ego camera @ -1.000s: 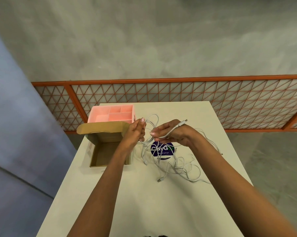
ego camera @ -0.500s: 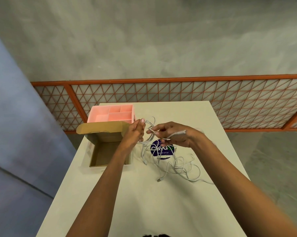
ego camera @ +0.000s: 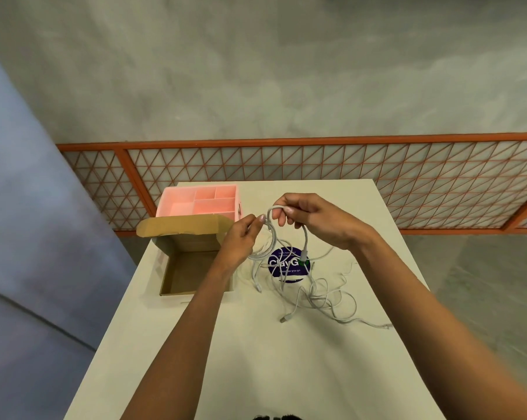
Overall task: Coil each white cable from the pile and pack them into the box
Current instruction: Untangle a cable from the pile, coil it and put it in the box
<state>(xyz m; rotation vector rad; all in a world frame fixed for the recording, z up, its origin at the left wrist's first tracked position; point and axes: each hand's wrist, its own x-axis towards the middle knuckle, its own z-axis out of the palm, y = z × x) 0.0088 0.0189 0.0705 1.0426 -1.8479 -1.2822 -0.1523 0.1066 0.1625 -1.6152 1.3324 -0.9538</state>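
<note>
A white cable [ego camera: 270,241] hangs in loops between both hands above the table. My left hand [ego camera: 241,237] pinches the gathered loops at their top. My right hand [ego camera: 313,219] holds the cable's free end bent over its fingers, with the plug [ego camera: 304,254] dangling below. A loose pile of white cables [ego camera: 320,295] lies tangled on the table under and to the right of the hands. The open cardboard box [ego camera: 192,275] stands left of my left forearm, its flap folded back and its inside bare.
A pink divided organiser tray [ego camera: 201,201] sits behind the box. A round dark blue sticker [ego camera: 286,263] lies on the cream table [ego camera: 256,359] under the cables. An orange lattice railing [ego camera: 317,162] runs behind the table. The table's edges drop off left and right.
My right hand rose and swung the cable's end up and over toward my left hand, so the plug now hangs down. My left hand stayed nearly in place, holding the loops.
</note>
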